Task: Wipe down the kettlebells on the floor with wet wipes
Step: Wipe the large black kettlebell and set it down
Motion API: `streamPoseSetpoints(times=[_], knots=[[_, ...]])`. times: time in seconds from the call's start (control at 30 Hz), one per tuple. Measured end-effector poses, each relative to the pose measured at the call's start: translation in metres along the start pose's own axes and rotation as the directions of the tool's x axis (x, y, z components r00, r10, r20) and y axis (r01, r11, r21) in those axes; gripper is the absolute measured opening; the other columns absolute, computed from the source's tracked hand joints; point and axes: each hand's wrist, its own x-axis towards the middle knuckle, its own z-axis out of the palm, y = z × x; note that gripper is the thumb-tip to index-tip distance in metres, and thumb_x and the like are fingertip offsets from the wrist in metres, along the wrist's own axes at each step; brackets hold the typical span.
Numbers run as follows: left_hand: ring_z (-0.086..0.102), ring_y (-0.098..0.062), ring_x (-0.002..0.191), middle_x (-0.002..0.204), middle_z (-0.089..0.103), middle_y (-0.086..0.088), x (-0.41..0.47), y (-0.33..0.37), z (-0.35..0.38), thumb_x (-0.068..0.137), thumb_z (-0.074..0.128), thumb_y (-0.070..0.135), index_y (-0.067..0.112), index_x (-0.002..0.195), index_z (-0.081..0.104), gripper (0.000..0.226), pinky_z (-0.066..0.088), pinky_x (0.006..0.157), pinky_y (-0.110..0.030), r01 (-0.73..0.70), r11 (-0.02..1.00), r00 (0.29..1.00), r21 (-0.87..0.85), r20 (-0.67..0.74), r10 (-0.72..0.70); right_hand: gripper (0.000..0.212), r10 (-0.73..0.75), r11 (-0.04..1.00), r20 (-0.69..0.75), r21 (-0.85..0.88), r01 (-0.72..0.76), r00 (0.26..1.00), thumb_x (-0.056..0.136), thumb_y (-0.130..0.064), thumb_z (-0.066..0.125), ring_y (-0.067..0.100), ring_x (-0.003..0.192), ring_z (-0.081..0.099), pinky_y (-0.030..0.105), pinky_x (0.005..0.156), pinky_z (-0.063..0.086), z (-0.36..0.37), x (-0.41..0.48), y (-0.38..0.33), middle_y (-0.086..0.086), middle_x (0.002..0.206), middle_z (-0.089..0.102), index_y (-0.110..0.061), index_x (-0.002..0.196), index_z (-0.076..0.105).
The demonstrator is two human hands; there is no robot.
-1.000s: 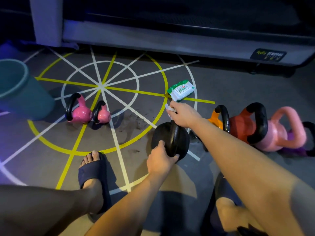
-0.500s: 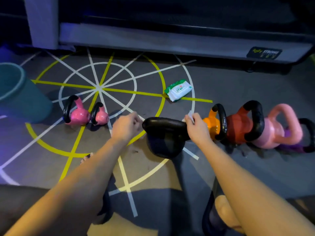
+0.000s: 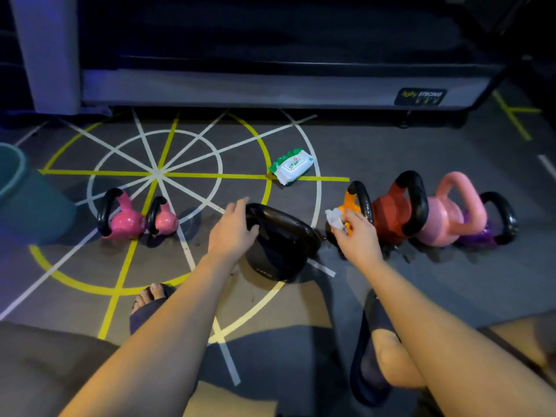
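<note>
Steadying black kettlebell [image 3: 279, 254], mid-floor between pink kettlebells [image 3: 126, 225] left and coloured kettlebells [image 3: 391, 215] right. Left grip [image 3: 237, 228] hooks its handle; right grip [image 3: 358, 236] pinches the crumpled wet wipe [image 3: 334, 219], clear of the metal. I judge: brace firmly, wipe handle first, then body.

Seven kettlebells [image 3: 279, 245], one wipes pack [image 3: 291, 170], one wipe [image 3: 334, 219], one bucket [image 3: 30, 206].

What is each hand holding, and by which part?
Left hand grips the black kettlebell at its handle's left end; right hand pinches a crumpled wet wipe by its lower edge.
</note>
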Motion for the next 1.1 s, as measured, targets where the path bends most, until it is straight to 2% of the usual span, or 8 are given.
streamPoseSetpoints(times=[0.17,0.3,0.43,0.53,0.63,0.77,0.93,1.1], knots=[[0.035,-0.025,0.144,0.156,0.033,-0.002,-0.006,0.008,0.010,0.095,0.063,0.028,0.028,0.156,0.031,0.069,0.046,0.108,-0.047,-0.066,0.998,0.997,0.023,0.047,0.065,0.034,0.130,0.987,0.173,0.069,-0.143,0.976,0.084,-0.027,0.074,0.004,0.063,0.051,0.013,0.056,0.038,0.016,-0.046,-0.005,-0.015,0.065,0.057,-0.021,0.072,0.043],[0.030,-0.024,0.148,0.161,0.027,-0.002,-0.009,0.009,0.013,0.095,0.063,0.025,0.029,0.157,0.026,0.072,0.044,0.111,-0.045,-0.060,0.997,0.998,0.047,0.023,0.059,0.035,0.107,0.956,0.230,0.245,-0.164,0.967,0.081,-0.012,0.073,-0.015,0.090,0.057,0.018,0.080,0.041,0.028,-0.064,-0.008,-0.029,0.083,0.063,-0.028,0.067,0.044],[0.026,-0.024,0.150,0.165,0.021,-0.002,-0.014,0.011,0.017,0.096,0.062,0.024,0.031,0.159,0.021,0.076,0.042,0.110,-0.044,-0.050,0.997,0.999,0.051,0.018,0.049,0.019,0.112,0.908,0.297,0.357,-0.219,0.948,0.082,-0.044,0.067,0.000,0.106,0.057,0.023,0.087,0.042,0.037,-0.072,-0.021,-0.015,0.112,0.063,-0.028,0.078,0.059],[0.026,-0.025,0.151,0.166,0.019,-0.003,-0.014,0.009,0.017,0.096,0.062,0.025,0.030,0.160,0.019,0.076,0.043,0.110,-0.043,-0.063,0.997,0.998,0.049,0.028,0.061,0.019,0.300,0.793,0.212,0.487,-0.366,0.930,0.094,-0.023,0.050,0.010,0.107,0.060,0.025,0.082,0.041,0.035,-0.068,-0.032,-0.006,0.104,0.069,-0.016,0.082,0.063],[0.028,-0.026,0.150,0.166,0.020,-0.002,-0.013,0.008,0.015,0.097,0.061,0.024,0.032,0.159,0.020,0.074,0.044,0.109,-0.043,-0.058,0.997,0.998,0.050,0.030,0.056,0.024,0.343,0.816,0.137,0.447,-0.367,0.929,0.096,-0.005,0.050,0.007,0.101,0.060,0.030,0.087,0.051,0.033,-0.059,-0.027,-0.009,0.124,0.062,-0.023,0.111,0.057],[0.025,-0.025,0.151,0.166,0.020,-0.003,-0.014,0.014,0.015,0.098,0.060,0.024,0.031,0.159,0.019,0.074,0.042,0.112,-0.044,-0.033,0.997,0.999,0.070,0.035,0.030,0.073,0.259,0.829,0.318,0.411,-0.379,0.912,0.083,-0.010,0.070,0.007,0.121,0.057,0.038,0.101,0.053,0.041,-0.049,-0.007,-0.015,0.139,0.053,-0.038,0.143,0.041],[0.028,-0.025,0.149,0.163,0.026,-0.003,-0.011,0.022,0.013,0.098,0.060,0.023,0.026,0.158,0.026,0.069,0.040,0.113,-0.045,-0.014,0.997,1.000,0.073,0.018,0.013,0.067,0.180,0.928,0.295,0.265,-0.261,0.938,0.081,-0.018,0.079,0.012,0.129,0.054,0.038,0.107,0.048,0.054,-0.037,0.001,-0.015,0.141,0.055,-0.039,0.139,0.052],[0.038,-0.026,0.142,0.155,0.036,-0.004,-0.007,0.027,0.014,0.097,0.062,0.024,0.023,0.154,0.033,0.064,0.047,0.105,-0.044,-0.008,0.994,1.000,0.106,-0.017,0.010,0.044,0.232,0.934,0.369,0.174,-0.312,0.900,0.078,-0.026,0.081,0.011,0.107,0.066,0.037,0.097,0.054,0.061,-0.026,0.002,-0.007,0.108,0.072,-0.032,0.116,0.059]])
